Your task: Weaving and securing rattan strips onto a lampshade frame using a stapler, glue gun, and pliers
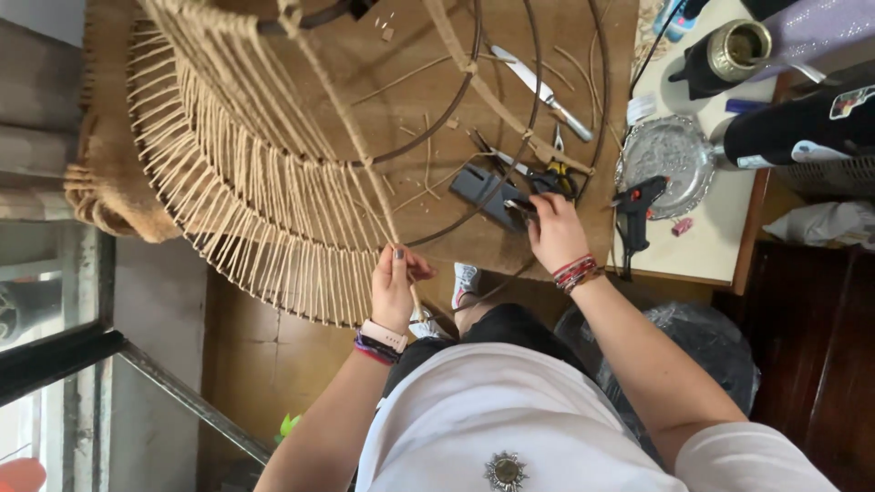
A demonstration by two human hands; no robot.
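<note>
The left hand [397, 284] is pinched shut on a strand of jute cord [351, 137] that runs up and away from the fingers to the top of a round wire frame [273, 173]. The frame stands just in front of that hand, and its left part is already wrapped in close rows of the same cord. The right hand [552, 230] reaches forward on the far side of the frame's bare rings, its fingers closed around a small dark tool [521, 208] whose kind cannot be told. Touching that hand on its left lies a flat grey case [478, 189], and just beyond its fingertips lie pliers with yellow grips [558, 173]. Farther ahead rests a long knife [538, 89]. To the right of the right hand, on the counter [720, 228], lie a black glue gun [635, 208] and a silver tray [665, 159].
</note>
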